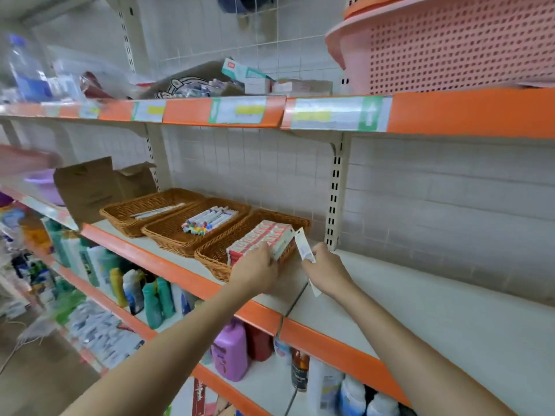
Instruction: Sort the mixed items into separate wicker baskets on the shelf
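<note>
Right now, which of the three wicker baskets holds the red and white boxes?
The right-hand basket, the one nearest the hands. The left hand touches its boxes. The middle basket holds markers; the left basket holds thin pale sticks.

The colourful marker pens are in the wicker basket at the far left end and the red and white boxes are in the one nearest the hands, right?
Not quite. The colourful marker pens lie in the middle brown wicker basket, not the far-left one. The head view shows this. The red and white boxes do sit in the wicker basket nearest the hands.
</note>
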Available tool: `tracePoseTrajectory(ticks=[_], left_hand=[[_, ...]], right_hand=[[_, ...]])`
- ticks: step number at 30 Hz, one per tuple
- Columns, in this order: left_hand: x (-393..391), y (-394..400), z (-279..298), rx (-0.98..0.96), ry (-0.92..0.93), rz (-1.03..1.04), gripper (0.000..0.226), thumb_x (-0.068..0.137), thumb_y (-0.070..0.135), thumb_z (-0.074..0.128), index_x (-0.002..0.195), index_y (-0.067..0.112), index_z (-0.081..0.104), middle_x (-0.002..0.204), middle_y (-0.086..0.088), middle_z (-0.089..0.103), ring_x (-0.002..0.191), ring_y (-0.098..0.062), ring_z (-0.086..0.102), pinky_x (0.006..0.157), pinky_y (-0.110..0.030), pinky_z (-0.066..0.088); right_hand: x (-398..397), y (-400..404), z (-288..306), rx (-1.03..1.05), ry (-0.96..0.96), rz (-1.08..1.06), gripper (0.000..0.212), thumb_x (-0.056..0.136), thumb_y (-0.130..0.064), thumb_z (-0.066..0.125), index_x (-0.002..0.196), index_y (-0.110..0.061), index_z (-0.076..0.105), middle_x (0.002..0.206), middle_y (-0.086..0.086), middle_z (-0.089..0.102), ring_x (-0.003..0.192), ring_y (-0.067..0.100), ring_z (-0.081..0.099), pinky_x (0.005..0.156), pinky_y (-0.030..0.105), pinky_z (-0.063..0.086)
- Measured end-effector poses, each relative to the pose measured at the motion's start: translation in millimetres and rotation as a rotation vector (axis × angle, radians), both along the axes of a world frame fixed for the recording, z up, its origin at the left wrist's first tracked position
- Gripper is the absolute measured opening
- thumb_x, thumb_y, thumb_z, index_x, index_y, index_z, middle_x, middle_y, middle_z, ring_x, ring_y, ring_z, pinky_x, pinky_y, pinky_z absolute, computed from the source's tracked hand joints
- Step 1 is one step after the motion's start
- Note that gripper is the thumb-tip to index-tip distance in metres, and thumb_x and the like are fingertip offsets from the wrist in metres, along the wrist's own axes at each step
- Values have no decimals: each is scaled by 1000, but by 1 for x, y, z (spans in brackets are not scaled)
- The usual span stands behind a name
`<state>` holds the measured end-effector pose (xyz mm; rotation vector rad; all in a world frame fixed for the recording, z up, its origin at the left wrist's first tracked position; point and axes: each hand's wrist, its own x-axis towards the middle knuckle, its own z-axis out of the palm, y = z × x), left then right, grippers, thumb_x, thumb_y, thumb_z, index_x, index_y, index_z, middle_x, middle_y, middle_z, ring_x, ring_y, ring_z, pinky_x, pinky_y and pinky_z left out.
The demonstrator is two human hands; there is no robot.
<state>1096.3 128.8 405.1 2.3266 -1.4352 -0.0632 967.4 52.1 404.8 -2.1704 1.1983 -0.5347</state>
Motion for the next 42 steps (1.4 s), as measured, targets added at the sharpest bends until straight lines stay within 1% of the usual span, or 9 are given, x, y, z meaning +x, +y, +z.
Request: tracePoseTrajectory(ticks=[4, 9, 12, 16, 20, 28, 31, 36, 42], left_hand=[[44, -4, 2, -3, 9, 18, 11, 100, 23, 34, 99, 13, 37, 104, -13, 60, 88, -28, 55, 67, -35, 40], [111, 1, 0, -12, -12, 25, 18, 100, 27, 36, 111, 13, 41, 96, -5, 53, 88, -25, 55, 66, -33, 40], [160, 7, -2, -16, -10, 10, 16, 101, 26, 35, 106, 12, 40, 100, -11, 58, 93, -31, 58, 68, -34, 39], [227, 21, -1, -2, -33, -15, 29, 100, 23, 35, 121, 3, 42, 110, -18, 62, 98, -37, 59, 70, -35, 39], [283, 32, 0, -25, -16, -49, 15, 99, 20, 37, 97, 6, 42, 107, -21, 60, 98, -38, 57, 68, -35, 34], [357, 22, 1, -85, 49, -71, 17, 98, 20, 37, 87, 8, 40, 88, -16, 57, 84, -37, 56, 62, -37, 38], [381, 9, 5, -79, 68, -52, 17, 99, 19, 36, 86, 8, 41, 79, -11, 51, 68, -29, 49, 59, -33, 38], [415, -12, 9, -76, 101, -41, 16, 97, 17, 39, 82, 10, 40, 88, -16, 56, 85, -34, 53, 66, -36, 37], [454, -34, 11, -70, 117, -17, 8, 93, 17, 47, 91, 10, 51, 82, -4, 54, 74, -19, 49, 58, -30, 35]], right_hand=[[47, -9, 3, -45, 2, 29, 29, 93, -23, 46, 116, -6, 44, 109, 14, 59, 103, 34, 58, 77, 36, 45], [117, -5, 1, -55, 13, 38, 55, 97, -29, 45, 144, -8, 27, 114, 15, 62, 88, 26, 60, 57, 29, 39], [162, 7, 1, -76, 14, 31, 44, 97, -28, 45, 136, -7, 36, 102, 9, 62, 81, 24, 58, 59, 30, 39], [225, 31, 2, -105, 55, 13, 38, 97, -28, 44, 130, -10, 39, 110, 13, 63, 92, 31, 63, 70, 34, 47], [272, 48, -1, -92, 42, 14, 35, 95, -25, 44, 125, -7, 41, 116, 18, 61, 101, 36, 60, 76, 37, 46], [335, 39, 3, -153, 95, 36, 36, 97, -25, 43, 129, -8, 39, 76, 3, 55, 68, 23, 56, 51, 30, 34], [361, 24, 6, -137, 74, 40, 36, 97, -26, 45, 129, -10, 40, 82, 4, 55, 75, 24, 54, 50, 29, 31], [405, -6, 10, -94, 15, 70, 27, 95, -23, 47, 119, -10, 48, 91, 6, 60, 85, 25, 60, 62, 32, 38], [441, -28, 11, -52, 8, 118, 21, 95, -22, 46, 114, -14, 49, 96, 2, 61, 79, 16, 60, 62, 31, 43]])
